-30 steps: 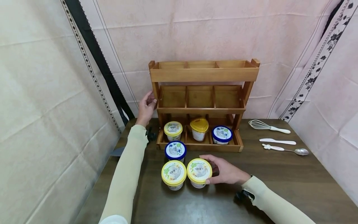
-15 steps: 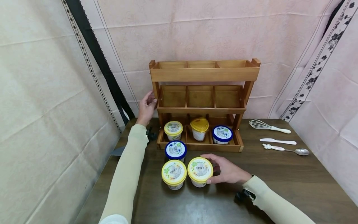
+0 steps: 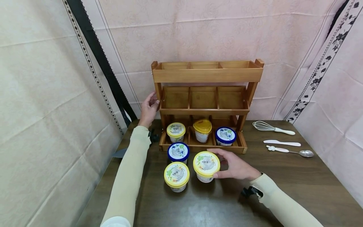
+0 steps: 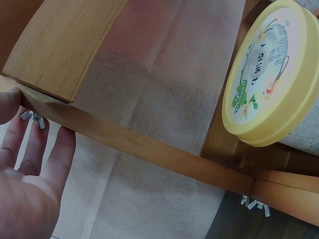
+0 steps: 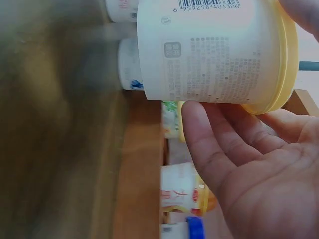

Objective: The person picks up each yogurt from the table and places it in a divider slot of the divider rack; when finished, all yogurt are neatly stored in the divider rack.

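Note:
My right hand (image 3: pixel 238 165) holds a white tub with a yellow lid (image 3: pixel 206 164) by its side, thumb and fingers around it, close over the table. In the right wrist view, its barcode and printed wall (image 5: pixel 214 55) face the camera. My left hand (image 3: pixel 148 110) grips the left post of a three-tier wooden rack (image 3: pixel 208 75); in the left wrist view the thumb and fingers lie on either side of the post (image 4: pixel 134 147), by a wing nut (image 4: pixel 34 117). Another yellow-lidded tub (image 3: pixel 176 176) and a blue-lidded tub (image 3: pixel 178 152) stand in front of the rack.
On the bottom tier sit a yellow-lidded tub (image 3: pixel 175 131), a cup with a domed yellow lid (image 3: pixel 202 130) and a blue-lidded tub (image 3: pixel 225 136). A whisk (image 3: pixel 272 127), a white knife (image 3: pixel 282 143) and a spoon (image 3: pixel 289 151) lie at the right. Cloth hangs around the table.
My right hand has raised the yellow-lidded tub off the table and moved it slightly toward the rack and to the right. The left hand keeps its place on the post.

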{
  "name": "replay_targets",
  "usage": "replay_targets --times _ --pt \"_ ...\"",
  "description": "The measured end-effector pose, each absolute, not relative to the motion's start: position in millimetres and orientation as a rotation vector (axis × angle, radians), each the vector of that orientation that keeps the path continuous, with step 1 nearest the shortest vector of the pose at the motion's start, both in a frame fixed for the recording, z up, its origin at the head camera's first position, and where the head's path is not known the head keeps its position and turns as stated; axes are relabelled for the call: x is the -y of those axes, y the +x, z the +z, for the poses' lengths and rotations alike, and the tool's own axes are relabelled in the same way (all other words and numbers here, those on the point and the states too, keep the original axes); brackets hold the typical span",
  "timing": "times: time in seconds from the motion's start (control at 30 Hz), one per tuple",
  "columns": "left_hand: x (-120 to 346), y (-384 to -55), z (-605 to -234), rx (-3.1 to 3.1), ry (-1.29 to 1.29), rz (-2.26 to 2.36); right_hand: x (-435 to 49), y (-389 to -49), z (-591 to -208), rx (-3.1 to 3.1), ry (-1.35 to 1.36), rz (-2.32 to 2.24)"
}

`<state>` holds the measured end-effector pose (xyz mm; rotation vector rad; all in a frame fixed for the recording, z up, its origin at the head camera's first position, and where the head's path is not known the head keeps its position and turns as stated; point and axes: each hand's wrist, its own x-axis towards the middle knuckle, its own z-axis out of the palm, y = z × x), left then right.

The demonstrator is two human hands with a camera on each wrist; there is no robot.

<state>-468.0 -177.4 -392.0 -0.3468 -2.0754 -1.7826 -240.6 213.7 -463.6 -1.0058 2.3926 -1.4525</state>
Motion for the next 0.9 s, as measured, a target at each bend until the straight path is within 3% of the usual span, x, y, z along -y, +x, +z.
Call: replay_targets --times 0.9 --pt "176.6 -466.3 -391.9 2.089 -0.337 -1.790 -251.2 -269.0 -371.2 -2.618 -0.915 -1.686"
